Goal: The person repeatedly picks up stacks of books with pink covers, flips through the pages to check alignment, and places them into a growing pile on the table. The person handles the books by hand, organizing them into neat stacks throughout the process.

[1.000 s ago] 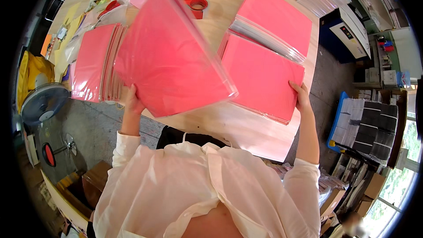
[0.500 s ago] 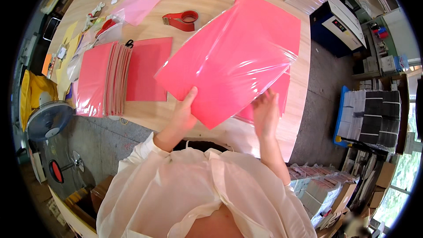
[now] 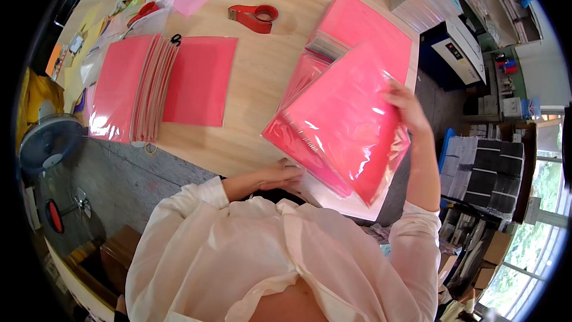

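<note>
Your right hand pinches the pink bagged sheet, tilted for placing; your left hand presses flat, steadying the pile on the worktop.

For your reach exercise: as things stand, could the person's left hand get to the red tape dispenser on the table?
Probably yes. The left hand rests at the table's near edge, and bare wooden table lies between it and the tape dispenser; a long stretch, though.
</note>
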`<act>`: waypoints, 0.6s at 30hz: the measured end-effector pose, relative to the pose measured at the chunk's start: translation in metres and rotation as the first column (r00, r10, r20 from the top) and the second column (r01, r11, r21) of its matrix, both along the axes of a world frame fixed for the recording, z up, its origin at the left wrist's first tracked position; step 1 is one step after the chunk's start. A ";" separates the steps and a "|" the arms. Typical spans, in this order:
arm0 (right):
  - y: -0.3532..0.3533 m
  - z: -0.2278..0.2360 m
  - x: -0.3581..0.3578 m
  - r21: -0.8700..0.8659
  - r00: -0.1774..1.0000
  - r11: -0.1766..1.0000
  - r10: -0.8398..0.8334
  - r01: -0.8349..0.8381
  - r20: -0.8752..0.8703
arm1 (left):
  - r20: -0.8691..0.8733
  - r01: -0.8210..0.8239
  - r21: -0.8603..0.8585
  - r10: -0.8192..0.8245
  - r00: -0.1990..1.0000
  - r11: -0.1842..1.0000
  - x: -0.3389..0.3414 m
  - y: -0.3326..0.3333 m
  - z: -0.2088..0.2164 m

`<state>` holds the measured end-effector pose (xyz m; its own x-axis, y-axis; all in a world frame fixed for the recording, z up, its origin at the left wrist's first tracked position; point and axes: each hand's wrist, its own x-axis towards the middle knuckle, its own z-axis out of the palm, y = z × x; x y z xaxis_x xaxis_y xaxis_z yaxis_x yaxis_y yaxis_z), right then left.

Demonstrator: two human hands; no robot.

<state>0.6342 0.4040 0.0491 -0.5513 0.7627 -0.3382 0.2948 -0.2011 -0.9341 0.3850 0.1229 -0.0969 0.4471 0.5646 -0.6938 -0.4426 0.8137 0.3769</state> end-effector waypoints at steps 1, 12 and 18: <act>-0.007 0.000 -0.031 0.069 0.980 0.991 0.099 -0.112 0.171 | 0.273 -0.194 0.110 0.158 0.949 0.975 0.006 -0.002 -0.017; 0.003 -0.064 -0.079 0.590 0.795 0.670 0.001 -0.451 0.606 | 0.379 -0.445 -0.077 0.439 0.814 0.892 0.069 0.040 0.001; -0.029 -0.066 -0.048 0.830 0.904 0.545 -0.288 -0.116 0.315 | 0.439 -0.467 -0.268 0.538 0.719 0.843 0.071 0.075 0.000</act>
<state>0.5866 0.3751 -0.0168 -0.4476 0.8409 0.3042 0.6740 0.5408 -0.5033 0.4555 0.1977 -0.0968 0.4146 0.7252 -0.5497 -0.8923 0.4425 -0.0893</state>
